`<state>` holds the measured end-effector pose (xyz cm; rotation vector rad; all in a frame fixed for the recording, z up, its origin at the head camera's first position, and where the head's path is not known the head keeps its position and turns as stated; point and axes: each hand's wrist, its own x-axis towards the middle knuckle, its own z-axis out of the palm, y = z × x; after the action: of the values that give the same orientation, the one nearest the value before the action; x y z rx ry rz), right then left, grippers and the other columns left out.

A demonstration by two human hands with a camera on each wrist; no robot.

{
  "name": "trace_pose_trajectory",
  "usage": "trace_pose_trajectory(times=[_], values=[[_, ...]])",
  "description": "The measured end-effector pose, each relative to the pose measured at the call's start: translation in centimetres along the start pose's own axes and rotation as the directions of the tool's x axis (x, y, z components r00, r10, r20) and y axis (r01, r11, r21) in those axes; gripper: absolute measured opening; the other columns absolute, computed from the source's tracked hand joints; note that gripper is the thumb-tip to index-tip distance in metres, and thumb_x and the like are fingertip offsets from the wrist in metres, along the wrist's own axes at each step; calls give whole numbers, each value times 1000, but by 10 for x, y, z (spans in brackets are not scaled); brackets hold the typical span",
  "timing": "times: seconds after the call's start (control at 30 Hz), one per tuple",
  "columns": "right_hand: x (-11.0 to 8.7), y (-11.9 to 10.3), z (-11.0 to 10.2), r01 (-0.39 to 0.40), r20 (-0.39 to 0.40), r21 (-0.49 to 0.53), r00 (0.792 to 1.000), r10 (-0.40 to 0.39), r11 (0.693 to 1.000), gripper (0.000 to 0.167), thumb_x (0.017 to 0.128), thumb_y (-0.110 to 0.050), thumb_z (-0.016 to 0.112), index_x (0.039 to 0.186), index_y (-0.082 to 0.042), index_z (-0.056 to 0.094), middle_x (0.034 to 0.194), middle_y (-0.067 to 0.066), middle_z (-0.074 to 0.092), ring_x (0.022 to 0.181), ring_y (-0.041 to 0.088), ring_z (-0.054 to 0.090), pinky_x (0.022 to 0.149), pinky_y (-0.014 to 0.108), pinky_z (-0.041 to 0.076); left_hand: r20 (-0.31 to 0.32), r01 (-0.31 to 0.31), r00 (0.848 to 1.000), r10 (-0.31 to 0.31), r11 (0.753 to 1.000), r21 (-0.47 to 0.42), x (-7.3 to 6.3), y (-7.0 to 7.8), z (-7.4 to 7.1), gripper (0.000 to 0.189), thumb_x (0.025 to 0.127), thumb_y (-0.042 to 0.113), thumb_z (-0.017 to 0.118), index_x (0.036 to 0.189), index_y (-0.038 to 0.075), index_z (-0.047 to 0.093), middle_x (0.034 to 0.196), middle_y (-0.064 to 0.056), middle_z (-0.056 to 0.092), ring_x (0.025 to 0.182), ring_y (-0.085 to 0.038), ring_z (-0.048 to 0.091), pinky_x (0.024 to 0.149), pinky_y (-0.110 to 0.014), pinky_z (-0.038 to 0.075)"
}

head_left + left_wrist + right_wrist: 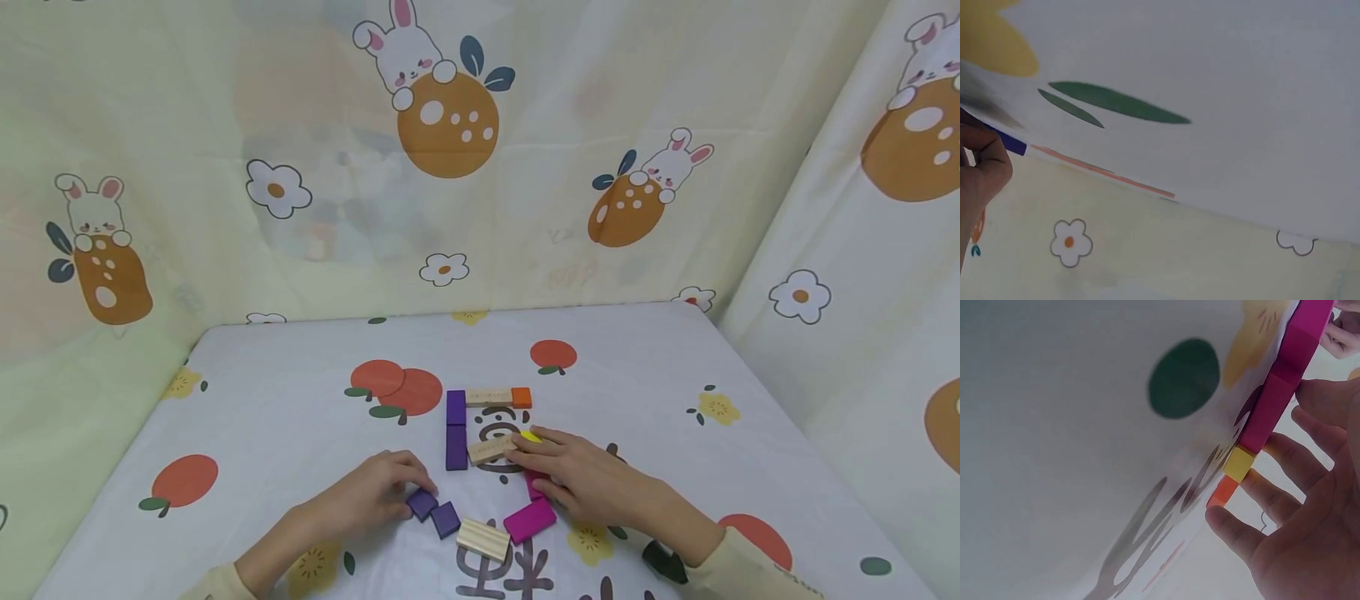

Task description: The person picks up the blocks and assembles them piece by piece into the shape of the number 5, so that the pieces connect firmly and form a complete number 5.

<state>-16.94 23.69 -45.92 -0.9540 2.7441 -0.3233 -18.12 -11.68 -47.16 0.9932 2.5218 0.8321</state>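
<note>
My left hand [386, 487] pinches a small purple block [422, 504] between thumb and fingers; in the left wrist view the hand [984, 162] sits at the far left edge beside a purple block [1015, 144]. A second small purple block [446, 520] lies at its corner. My right hand [588, 471] spreads its fairly straight fingers over a yellow block [530, 436], a plain wooden block [491, 450] and a magenta block [534, 485], partly covering them. In the right wrist view its fingertips [1222, 519] lie along the yellow block [1239, 464] and magenta block [1269, 409].
Two purple blocks [456, 437] stand in line, joined at the top by a wooden block [489, 398] and an orange block [521, 397]. Nearer lie a ridged wooden block [483, 539] and another magenta block [530, 521]. A dark green object [663, 562] lies beneath the right forearm.
</note>
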Motion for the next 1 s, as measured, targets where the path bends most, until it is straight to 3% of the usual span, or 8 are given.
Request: trace_pose_trajectory(times=[0.23, 0.33, 0.5, 0.6, 0.7, 0.83, 1.0], values=[[0, 0, 0, 8, -4, -10, 1000, -8, 1000, 58, 107, -32, 61, 162, -36, 43, 170, -8, 43, 160, 32, 37, 123, 58, 41, -8, -21, 1000, 21, 1000, 8, -3, 10, -3, 37, 90, 3, 79, 123, 19, 78, 126, 5, 72, 119, -19, 65, 106, -44, 54], [-1, -1, -1, 11, -9, -14, 1000, -11, 1000, 57, 107, -32, 61, 162, -34, 44, 170, -8, 43, 160, 32, 37, 123, 58, 41, -6, 6, 1000, -6, 1000, -6, -4, 13, -5, 40, 91, 3, 79, 127, 20, 76, 128, 6, 71, 121, -16, 65, 108, -42, 54], [-1, -1, -3, -3, -6, 4, 1000, 3, 1000, 58, 107, -32, 62, 162, -34, 44, 169, -9, 45, 159, 32, 37, 123, 58, 42, -60, 29, 998, -32, 998, -60, -9, 15, -13, 37, 95, 13, 78, 131, 20, 74, 129, 6, 69, 110, -16, 66, 92, -31, 58], [0, -1, -4, -16, -9, 22, 1000, 16, 1000, 60, 106, -32, 64, 162, -34, 43, 167, -9, 47, 158, 32, 39, 122, 59, 43, -121, 29, 992, -40, 995, -91, -8, 15, -18, 34, 99, 21, 75, 133, 18, 72, 132, 2, 69, 106, -21, 66, 85, -31, 58], [0, 0, -5, -19, -14, 27, 1000, 19, 999, 61, 105, -32, 65, 162, -35, 43, 166, -9, 49, 157, 33, 41, 122, 59, 43, -198, 41, 979, -50, 998, -50, -7, 15, -21, 34, 102, 25, 71, 135, 17, 70, 137, -1, 67, 116, -25, 66, 94, -41, 60], [0, 0, -5, -26, -8, 24, 1000, 26, 999, 61, 105, -35, 65, 162, -36, 44, 166, -10, 48, 158, 32, 40, 123, 59, 41, -298, 55, 954, -42, 998, 37, -4, 14, -23, 34, 102, 24, 71, 135, 15, 70, 142, -5, 65, 131, -29, 62, 110, -54, 54], [-2, -1, -6, -8, -40, 10, 999, 9, 1000, 63, 103, -39, 67, 162, -35, 45, 170, -8, 43, 161, 32, 34, 124, 63, 38, -350, 89, 935, -50, 991, 98, 1, 13, -29, 37, 102, 26, 71, 136, 11, 69, 150, -11, 61, 140, -34, 53, 117, -61, 45]])
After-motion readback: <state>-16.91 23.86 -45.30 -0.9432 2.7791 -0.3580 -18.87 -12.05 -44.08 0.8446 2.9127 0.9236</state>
